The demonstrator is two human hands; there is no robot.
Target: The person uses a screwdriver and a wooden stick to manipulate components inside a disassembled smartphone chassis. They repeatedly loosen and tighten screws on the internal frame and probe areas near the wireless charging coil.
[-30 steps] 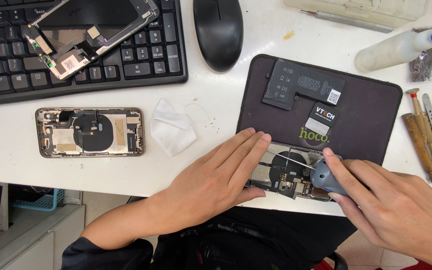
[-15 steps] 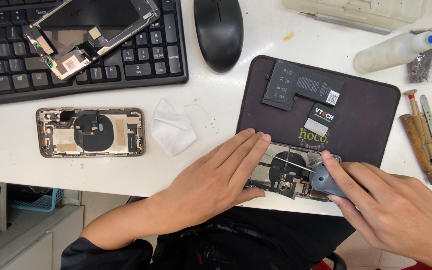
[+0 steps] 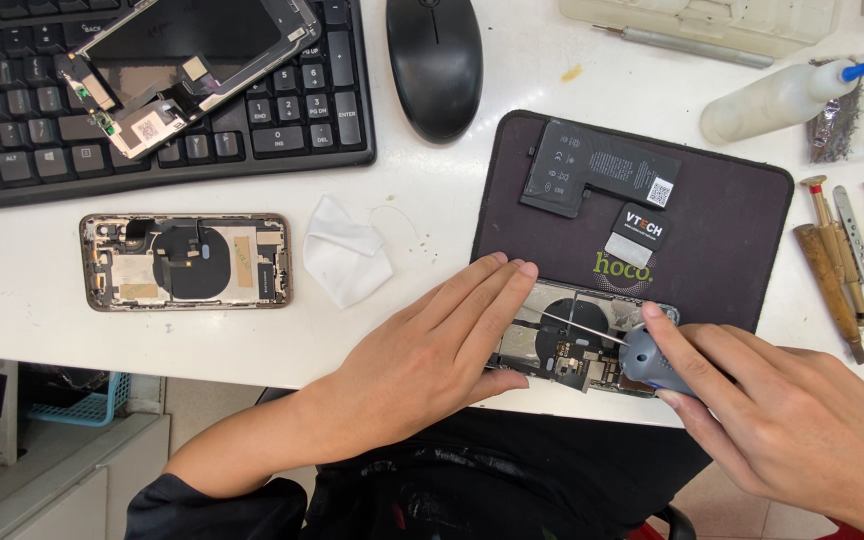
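An opened phone body lies on the near edge of a dark work mat. My left hand rests flat on the phone's left part, fingers together, pinning it down. My right hand grips a grey-handled screwdriver; its thin shaft points left into the phone's inside. A black L-shaped battery lies on the mat's far part, with a small black tag beside it.
A second opened phone body and a white wipe lie to the left. A screen assembly rests on a black keyboard. A black mouse, a white squeeze bottle and several hand tools sit at the back and right.
My right hand and the screwdriver have shifted very slightly over the phone. My left hand has stayed put.
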